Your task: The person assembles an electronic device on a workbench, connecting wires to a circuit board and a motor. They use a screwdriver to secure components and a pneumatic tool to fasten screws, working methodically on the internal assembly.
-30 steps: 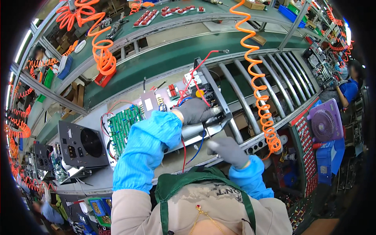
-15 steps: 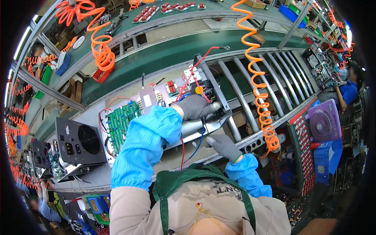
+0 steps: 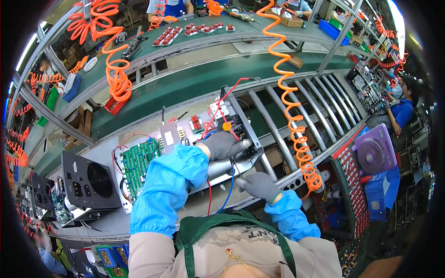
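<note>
An open metal chassis (image 3: 218, 172) lies on the line in front of me, with a green circuit board (image 3: 139, 162) at its left and wired parts at its right end. My left hand (image 3: 225, 146), in a grey glove, reaches over those parts; its fingers curl around something hidden beneath them, close to the end panel (image 3: 244, 125). Just off the chassis's near edge is my right hand (image 3: 260, 186), also gloved, its thumb and finger pinched together; what lies between them is too small to make out. A blue wire (image 3: 228, 197) and a red wire (image 3: 209, 194) hang over the near edge.
Metal rollers (image 3: 289, 127) continue to the right. An orange coiled air hose (image 3: 296, 125) dangles there. A black panel with a round opening (image 3: 81, 178) stands at left. A purple fan (image 3: 374, 150) sits at right beside trays of red parts (image 3: 354, 178). Other people work around the line.
The view has shifted, so the bench sits lower in the picture. My left hand stays on the chassis's right end. My right hand remains near the front edge, still pinched.
</note>
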A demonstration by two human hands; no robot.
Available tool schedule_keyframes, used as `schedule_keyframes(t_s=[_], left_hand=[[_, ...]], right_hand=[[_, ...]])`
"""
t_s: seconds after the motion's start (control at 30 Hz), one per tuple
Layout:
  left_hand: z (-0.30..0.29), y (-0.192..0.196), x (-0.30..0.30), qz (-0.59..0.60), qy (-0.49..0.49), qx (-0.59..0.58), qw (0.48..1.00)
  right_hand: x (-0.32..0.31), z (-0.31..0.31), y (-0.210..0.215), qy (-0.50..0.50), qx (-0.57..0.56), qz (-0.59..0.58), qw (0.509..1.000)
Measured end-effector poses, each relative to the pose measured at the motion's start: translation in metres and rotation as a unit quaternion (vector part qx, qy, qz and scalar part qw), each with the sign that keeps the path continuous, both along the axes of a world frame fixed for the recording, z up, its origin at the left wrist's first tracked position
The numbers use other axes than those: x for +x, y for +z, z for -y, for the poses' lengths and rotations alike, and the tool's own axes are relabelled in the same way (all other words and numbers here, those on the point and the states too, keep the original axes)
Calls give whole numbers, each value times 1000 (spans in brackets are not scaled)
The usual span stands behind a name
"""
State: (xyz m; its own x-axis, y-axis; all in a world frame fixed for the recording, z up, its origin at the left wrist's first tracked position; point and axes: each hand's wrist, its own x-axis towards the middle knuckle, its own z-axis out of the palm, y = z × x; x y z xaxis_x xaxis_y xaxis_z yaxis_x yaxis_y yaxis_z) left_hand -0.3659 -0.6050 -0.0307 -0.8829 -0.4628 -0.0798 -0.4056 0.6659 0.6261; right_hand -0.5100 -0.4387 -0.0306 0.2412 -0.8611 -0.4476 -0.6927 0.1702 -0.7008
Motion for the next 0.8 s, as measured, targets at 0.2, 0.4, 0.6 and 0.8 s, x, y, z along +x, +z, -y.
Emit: schedule_keyframes(t_s=[0.2,0.4,0.6,0.8], left_hand=[[-1,-1,-2,1,0,-3,1000],[-2,-1,-3,-16,1,-20,1000],[4,-2,-3,42,-9,0,999],[5,1,-2,56,-16,15,998]], right_hand=[[1,2,7,-47,28,53,997],[-7,0,-16,-161,17,65,985],[16,10,-43,-155,3,-60,986],[8,10,-31,-280,122,347,887]])
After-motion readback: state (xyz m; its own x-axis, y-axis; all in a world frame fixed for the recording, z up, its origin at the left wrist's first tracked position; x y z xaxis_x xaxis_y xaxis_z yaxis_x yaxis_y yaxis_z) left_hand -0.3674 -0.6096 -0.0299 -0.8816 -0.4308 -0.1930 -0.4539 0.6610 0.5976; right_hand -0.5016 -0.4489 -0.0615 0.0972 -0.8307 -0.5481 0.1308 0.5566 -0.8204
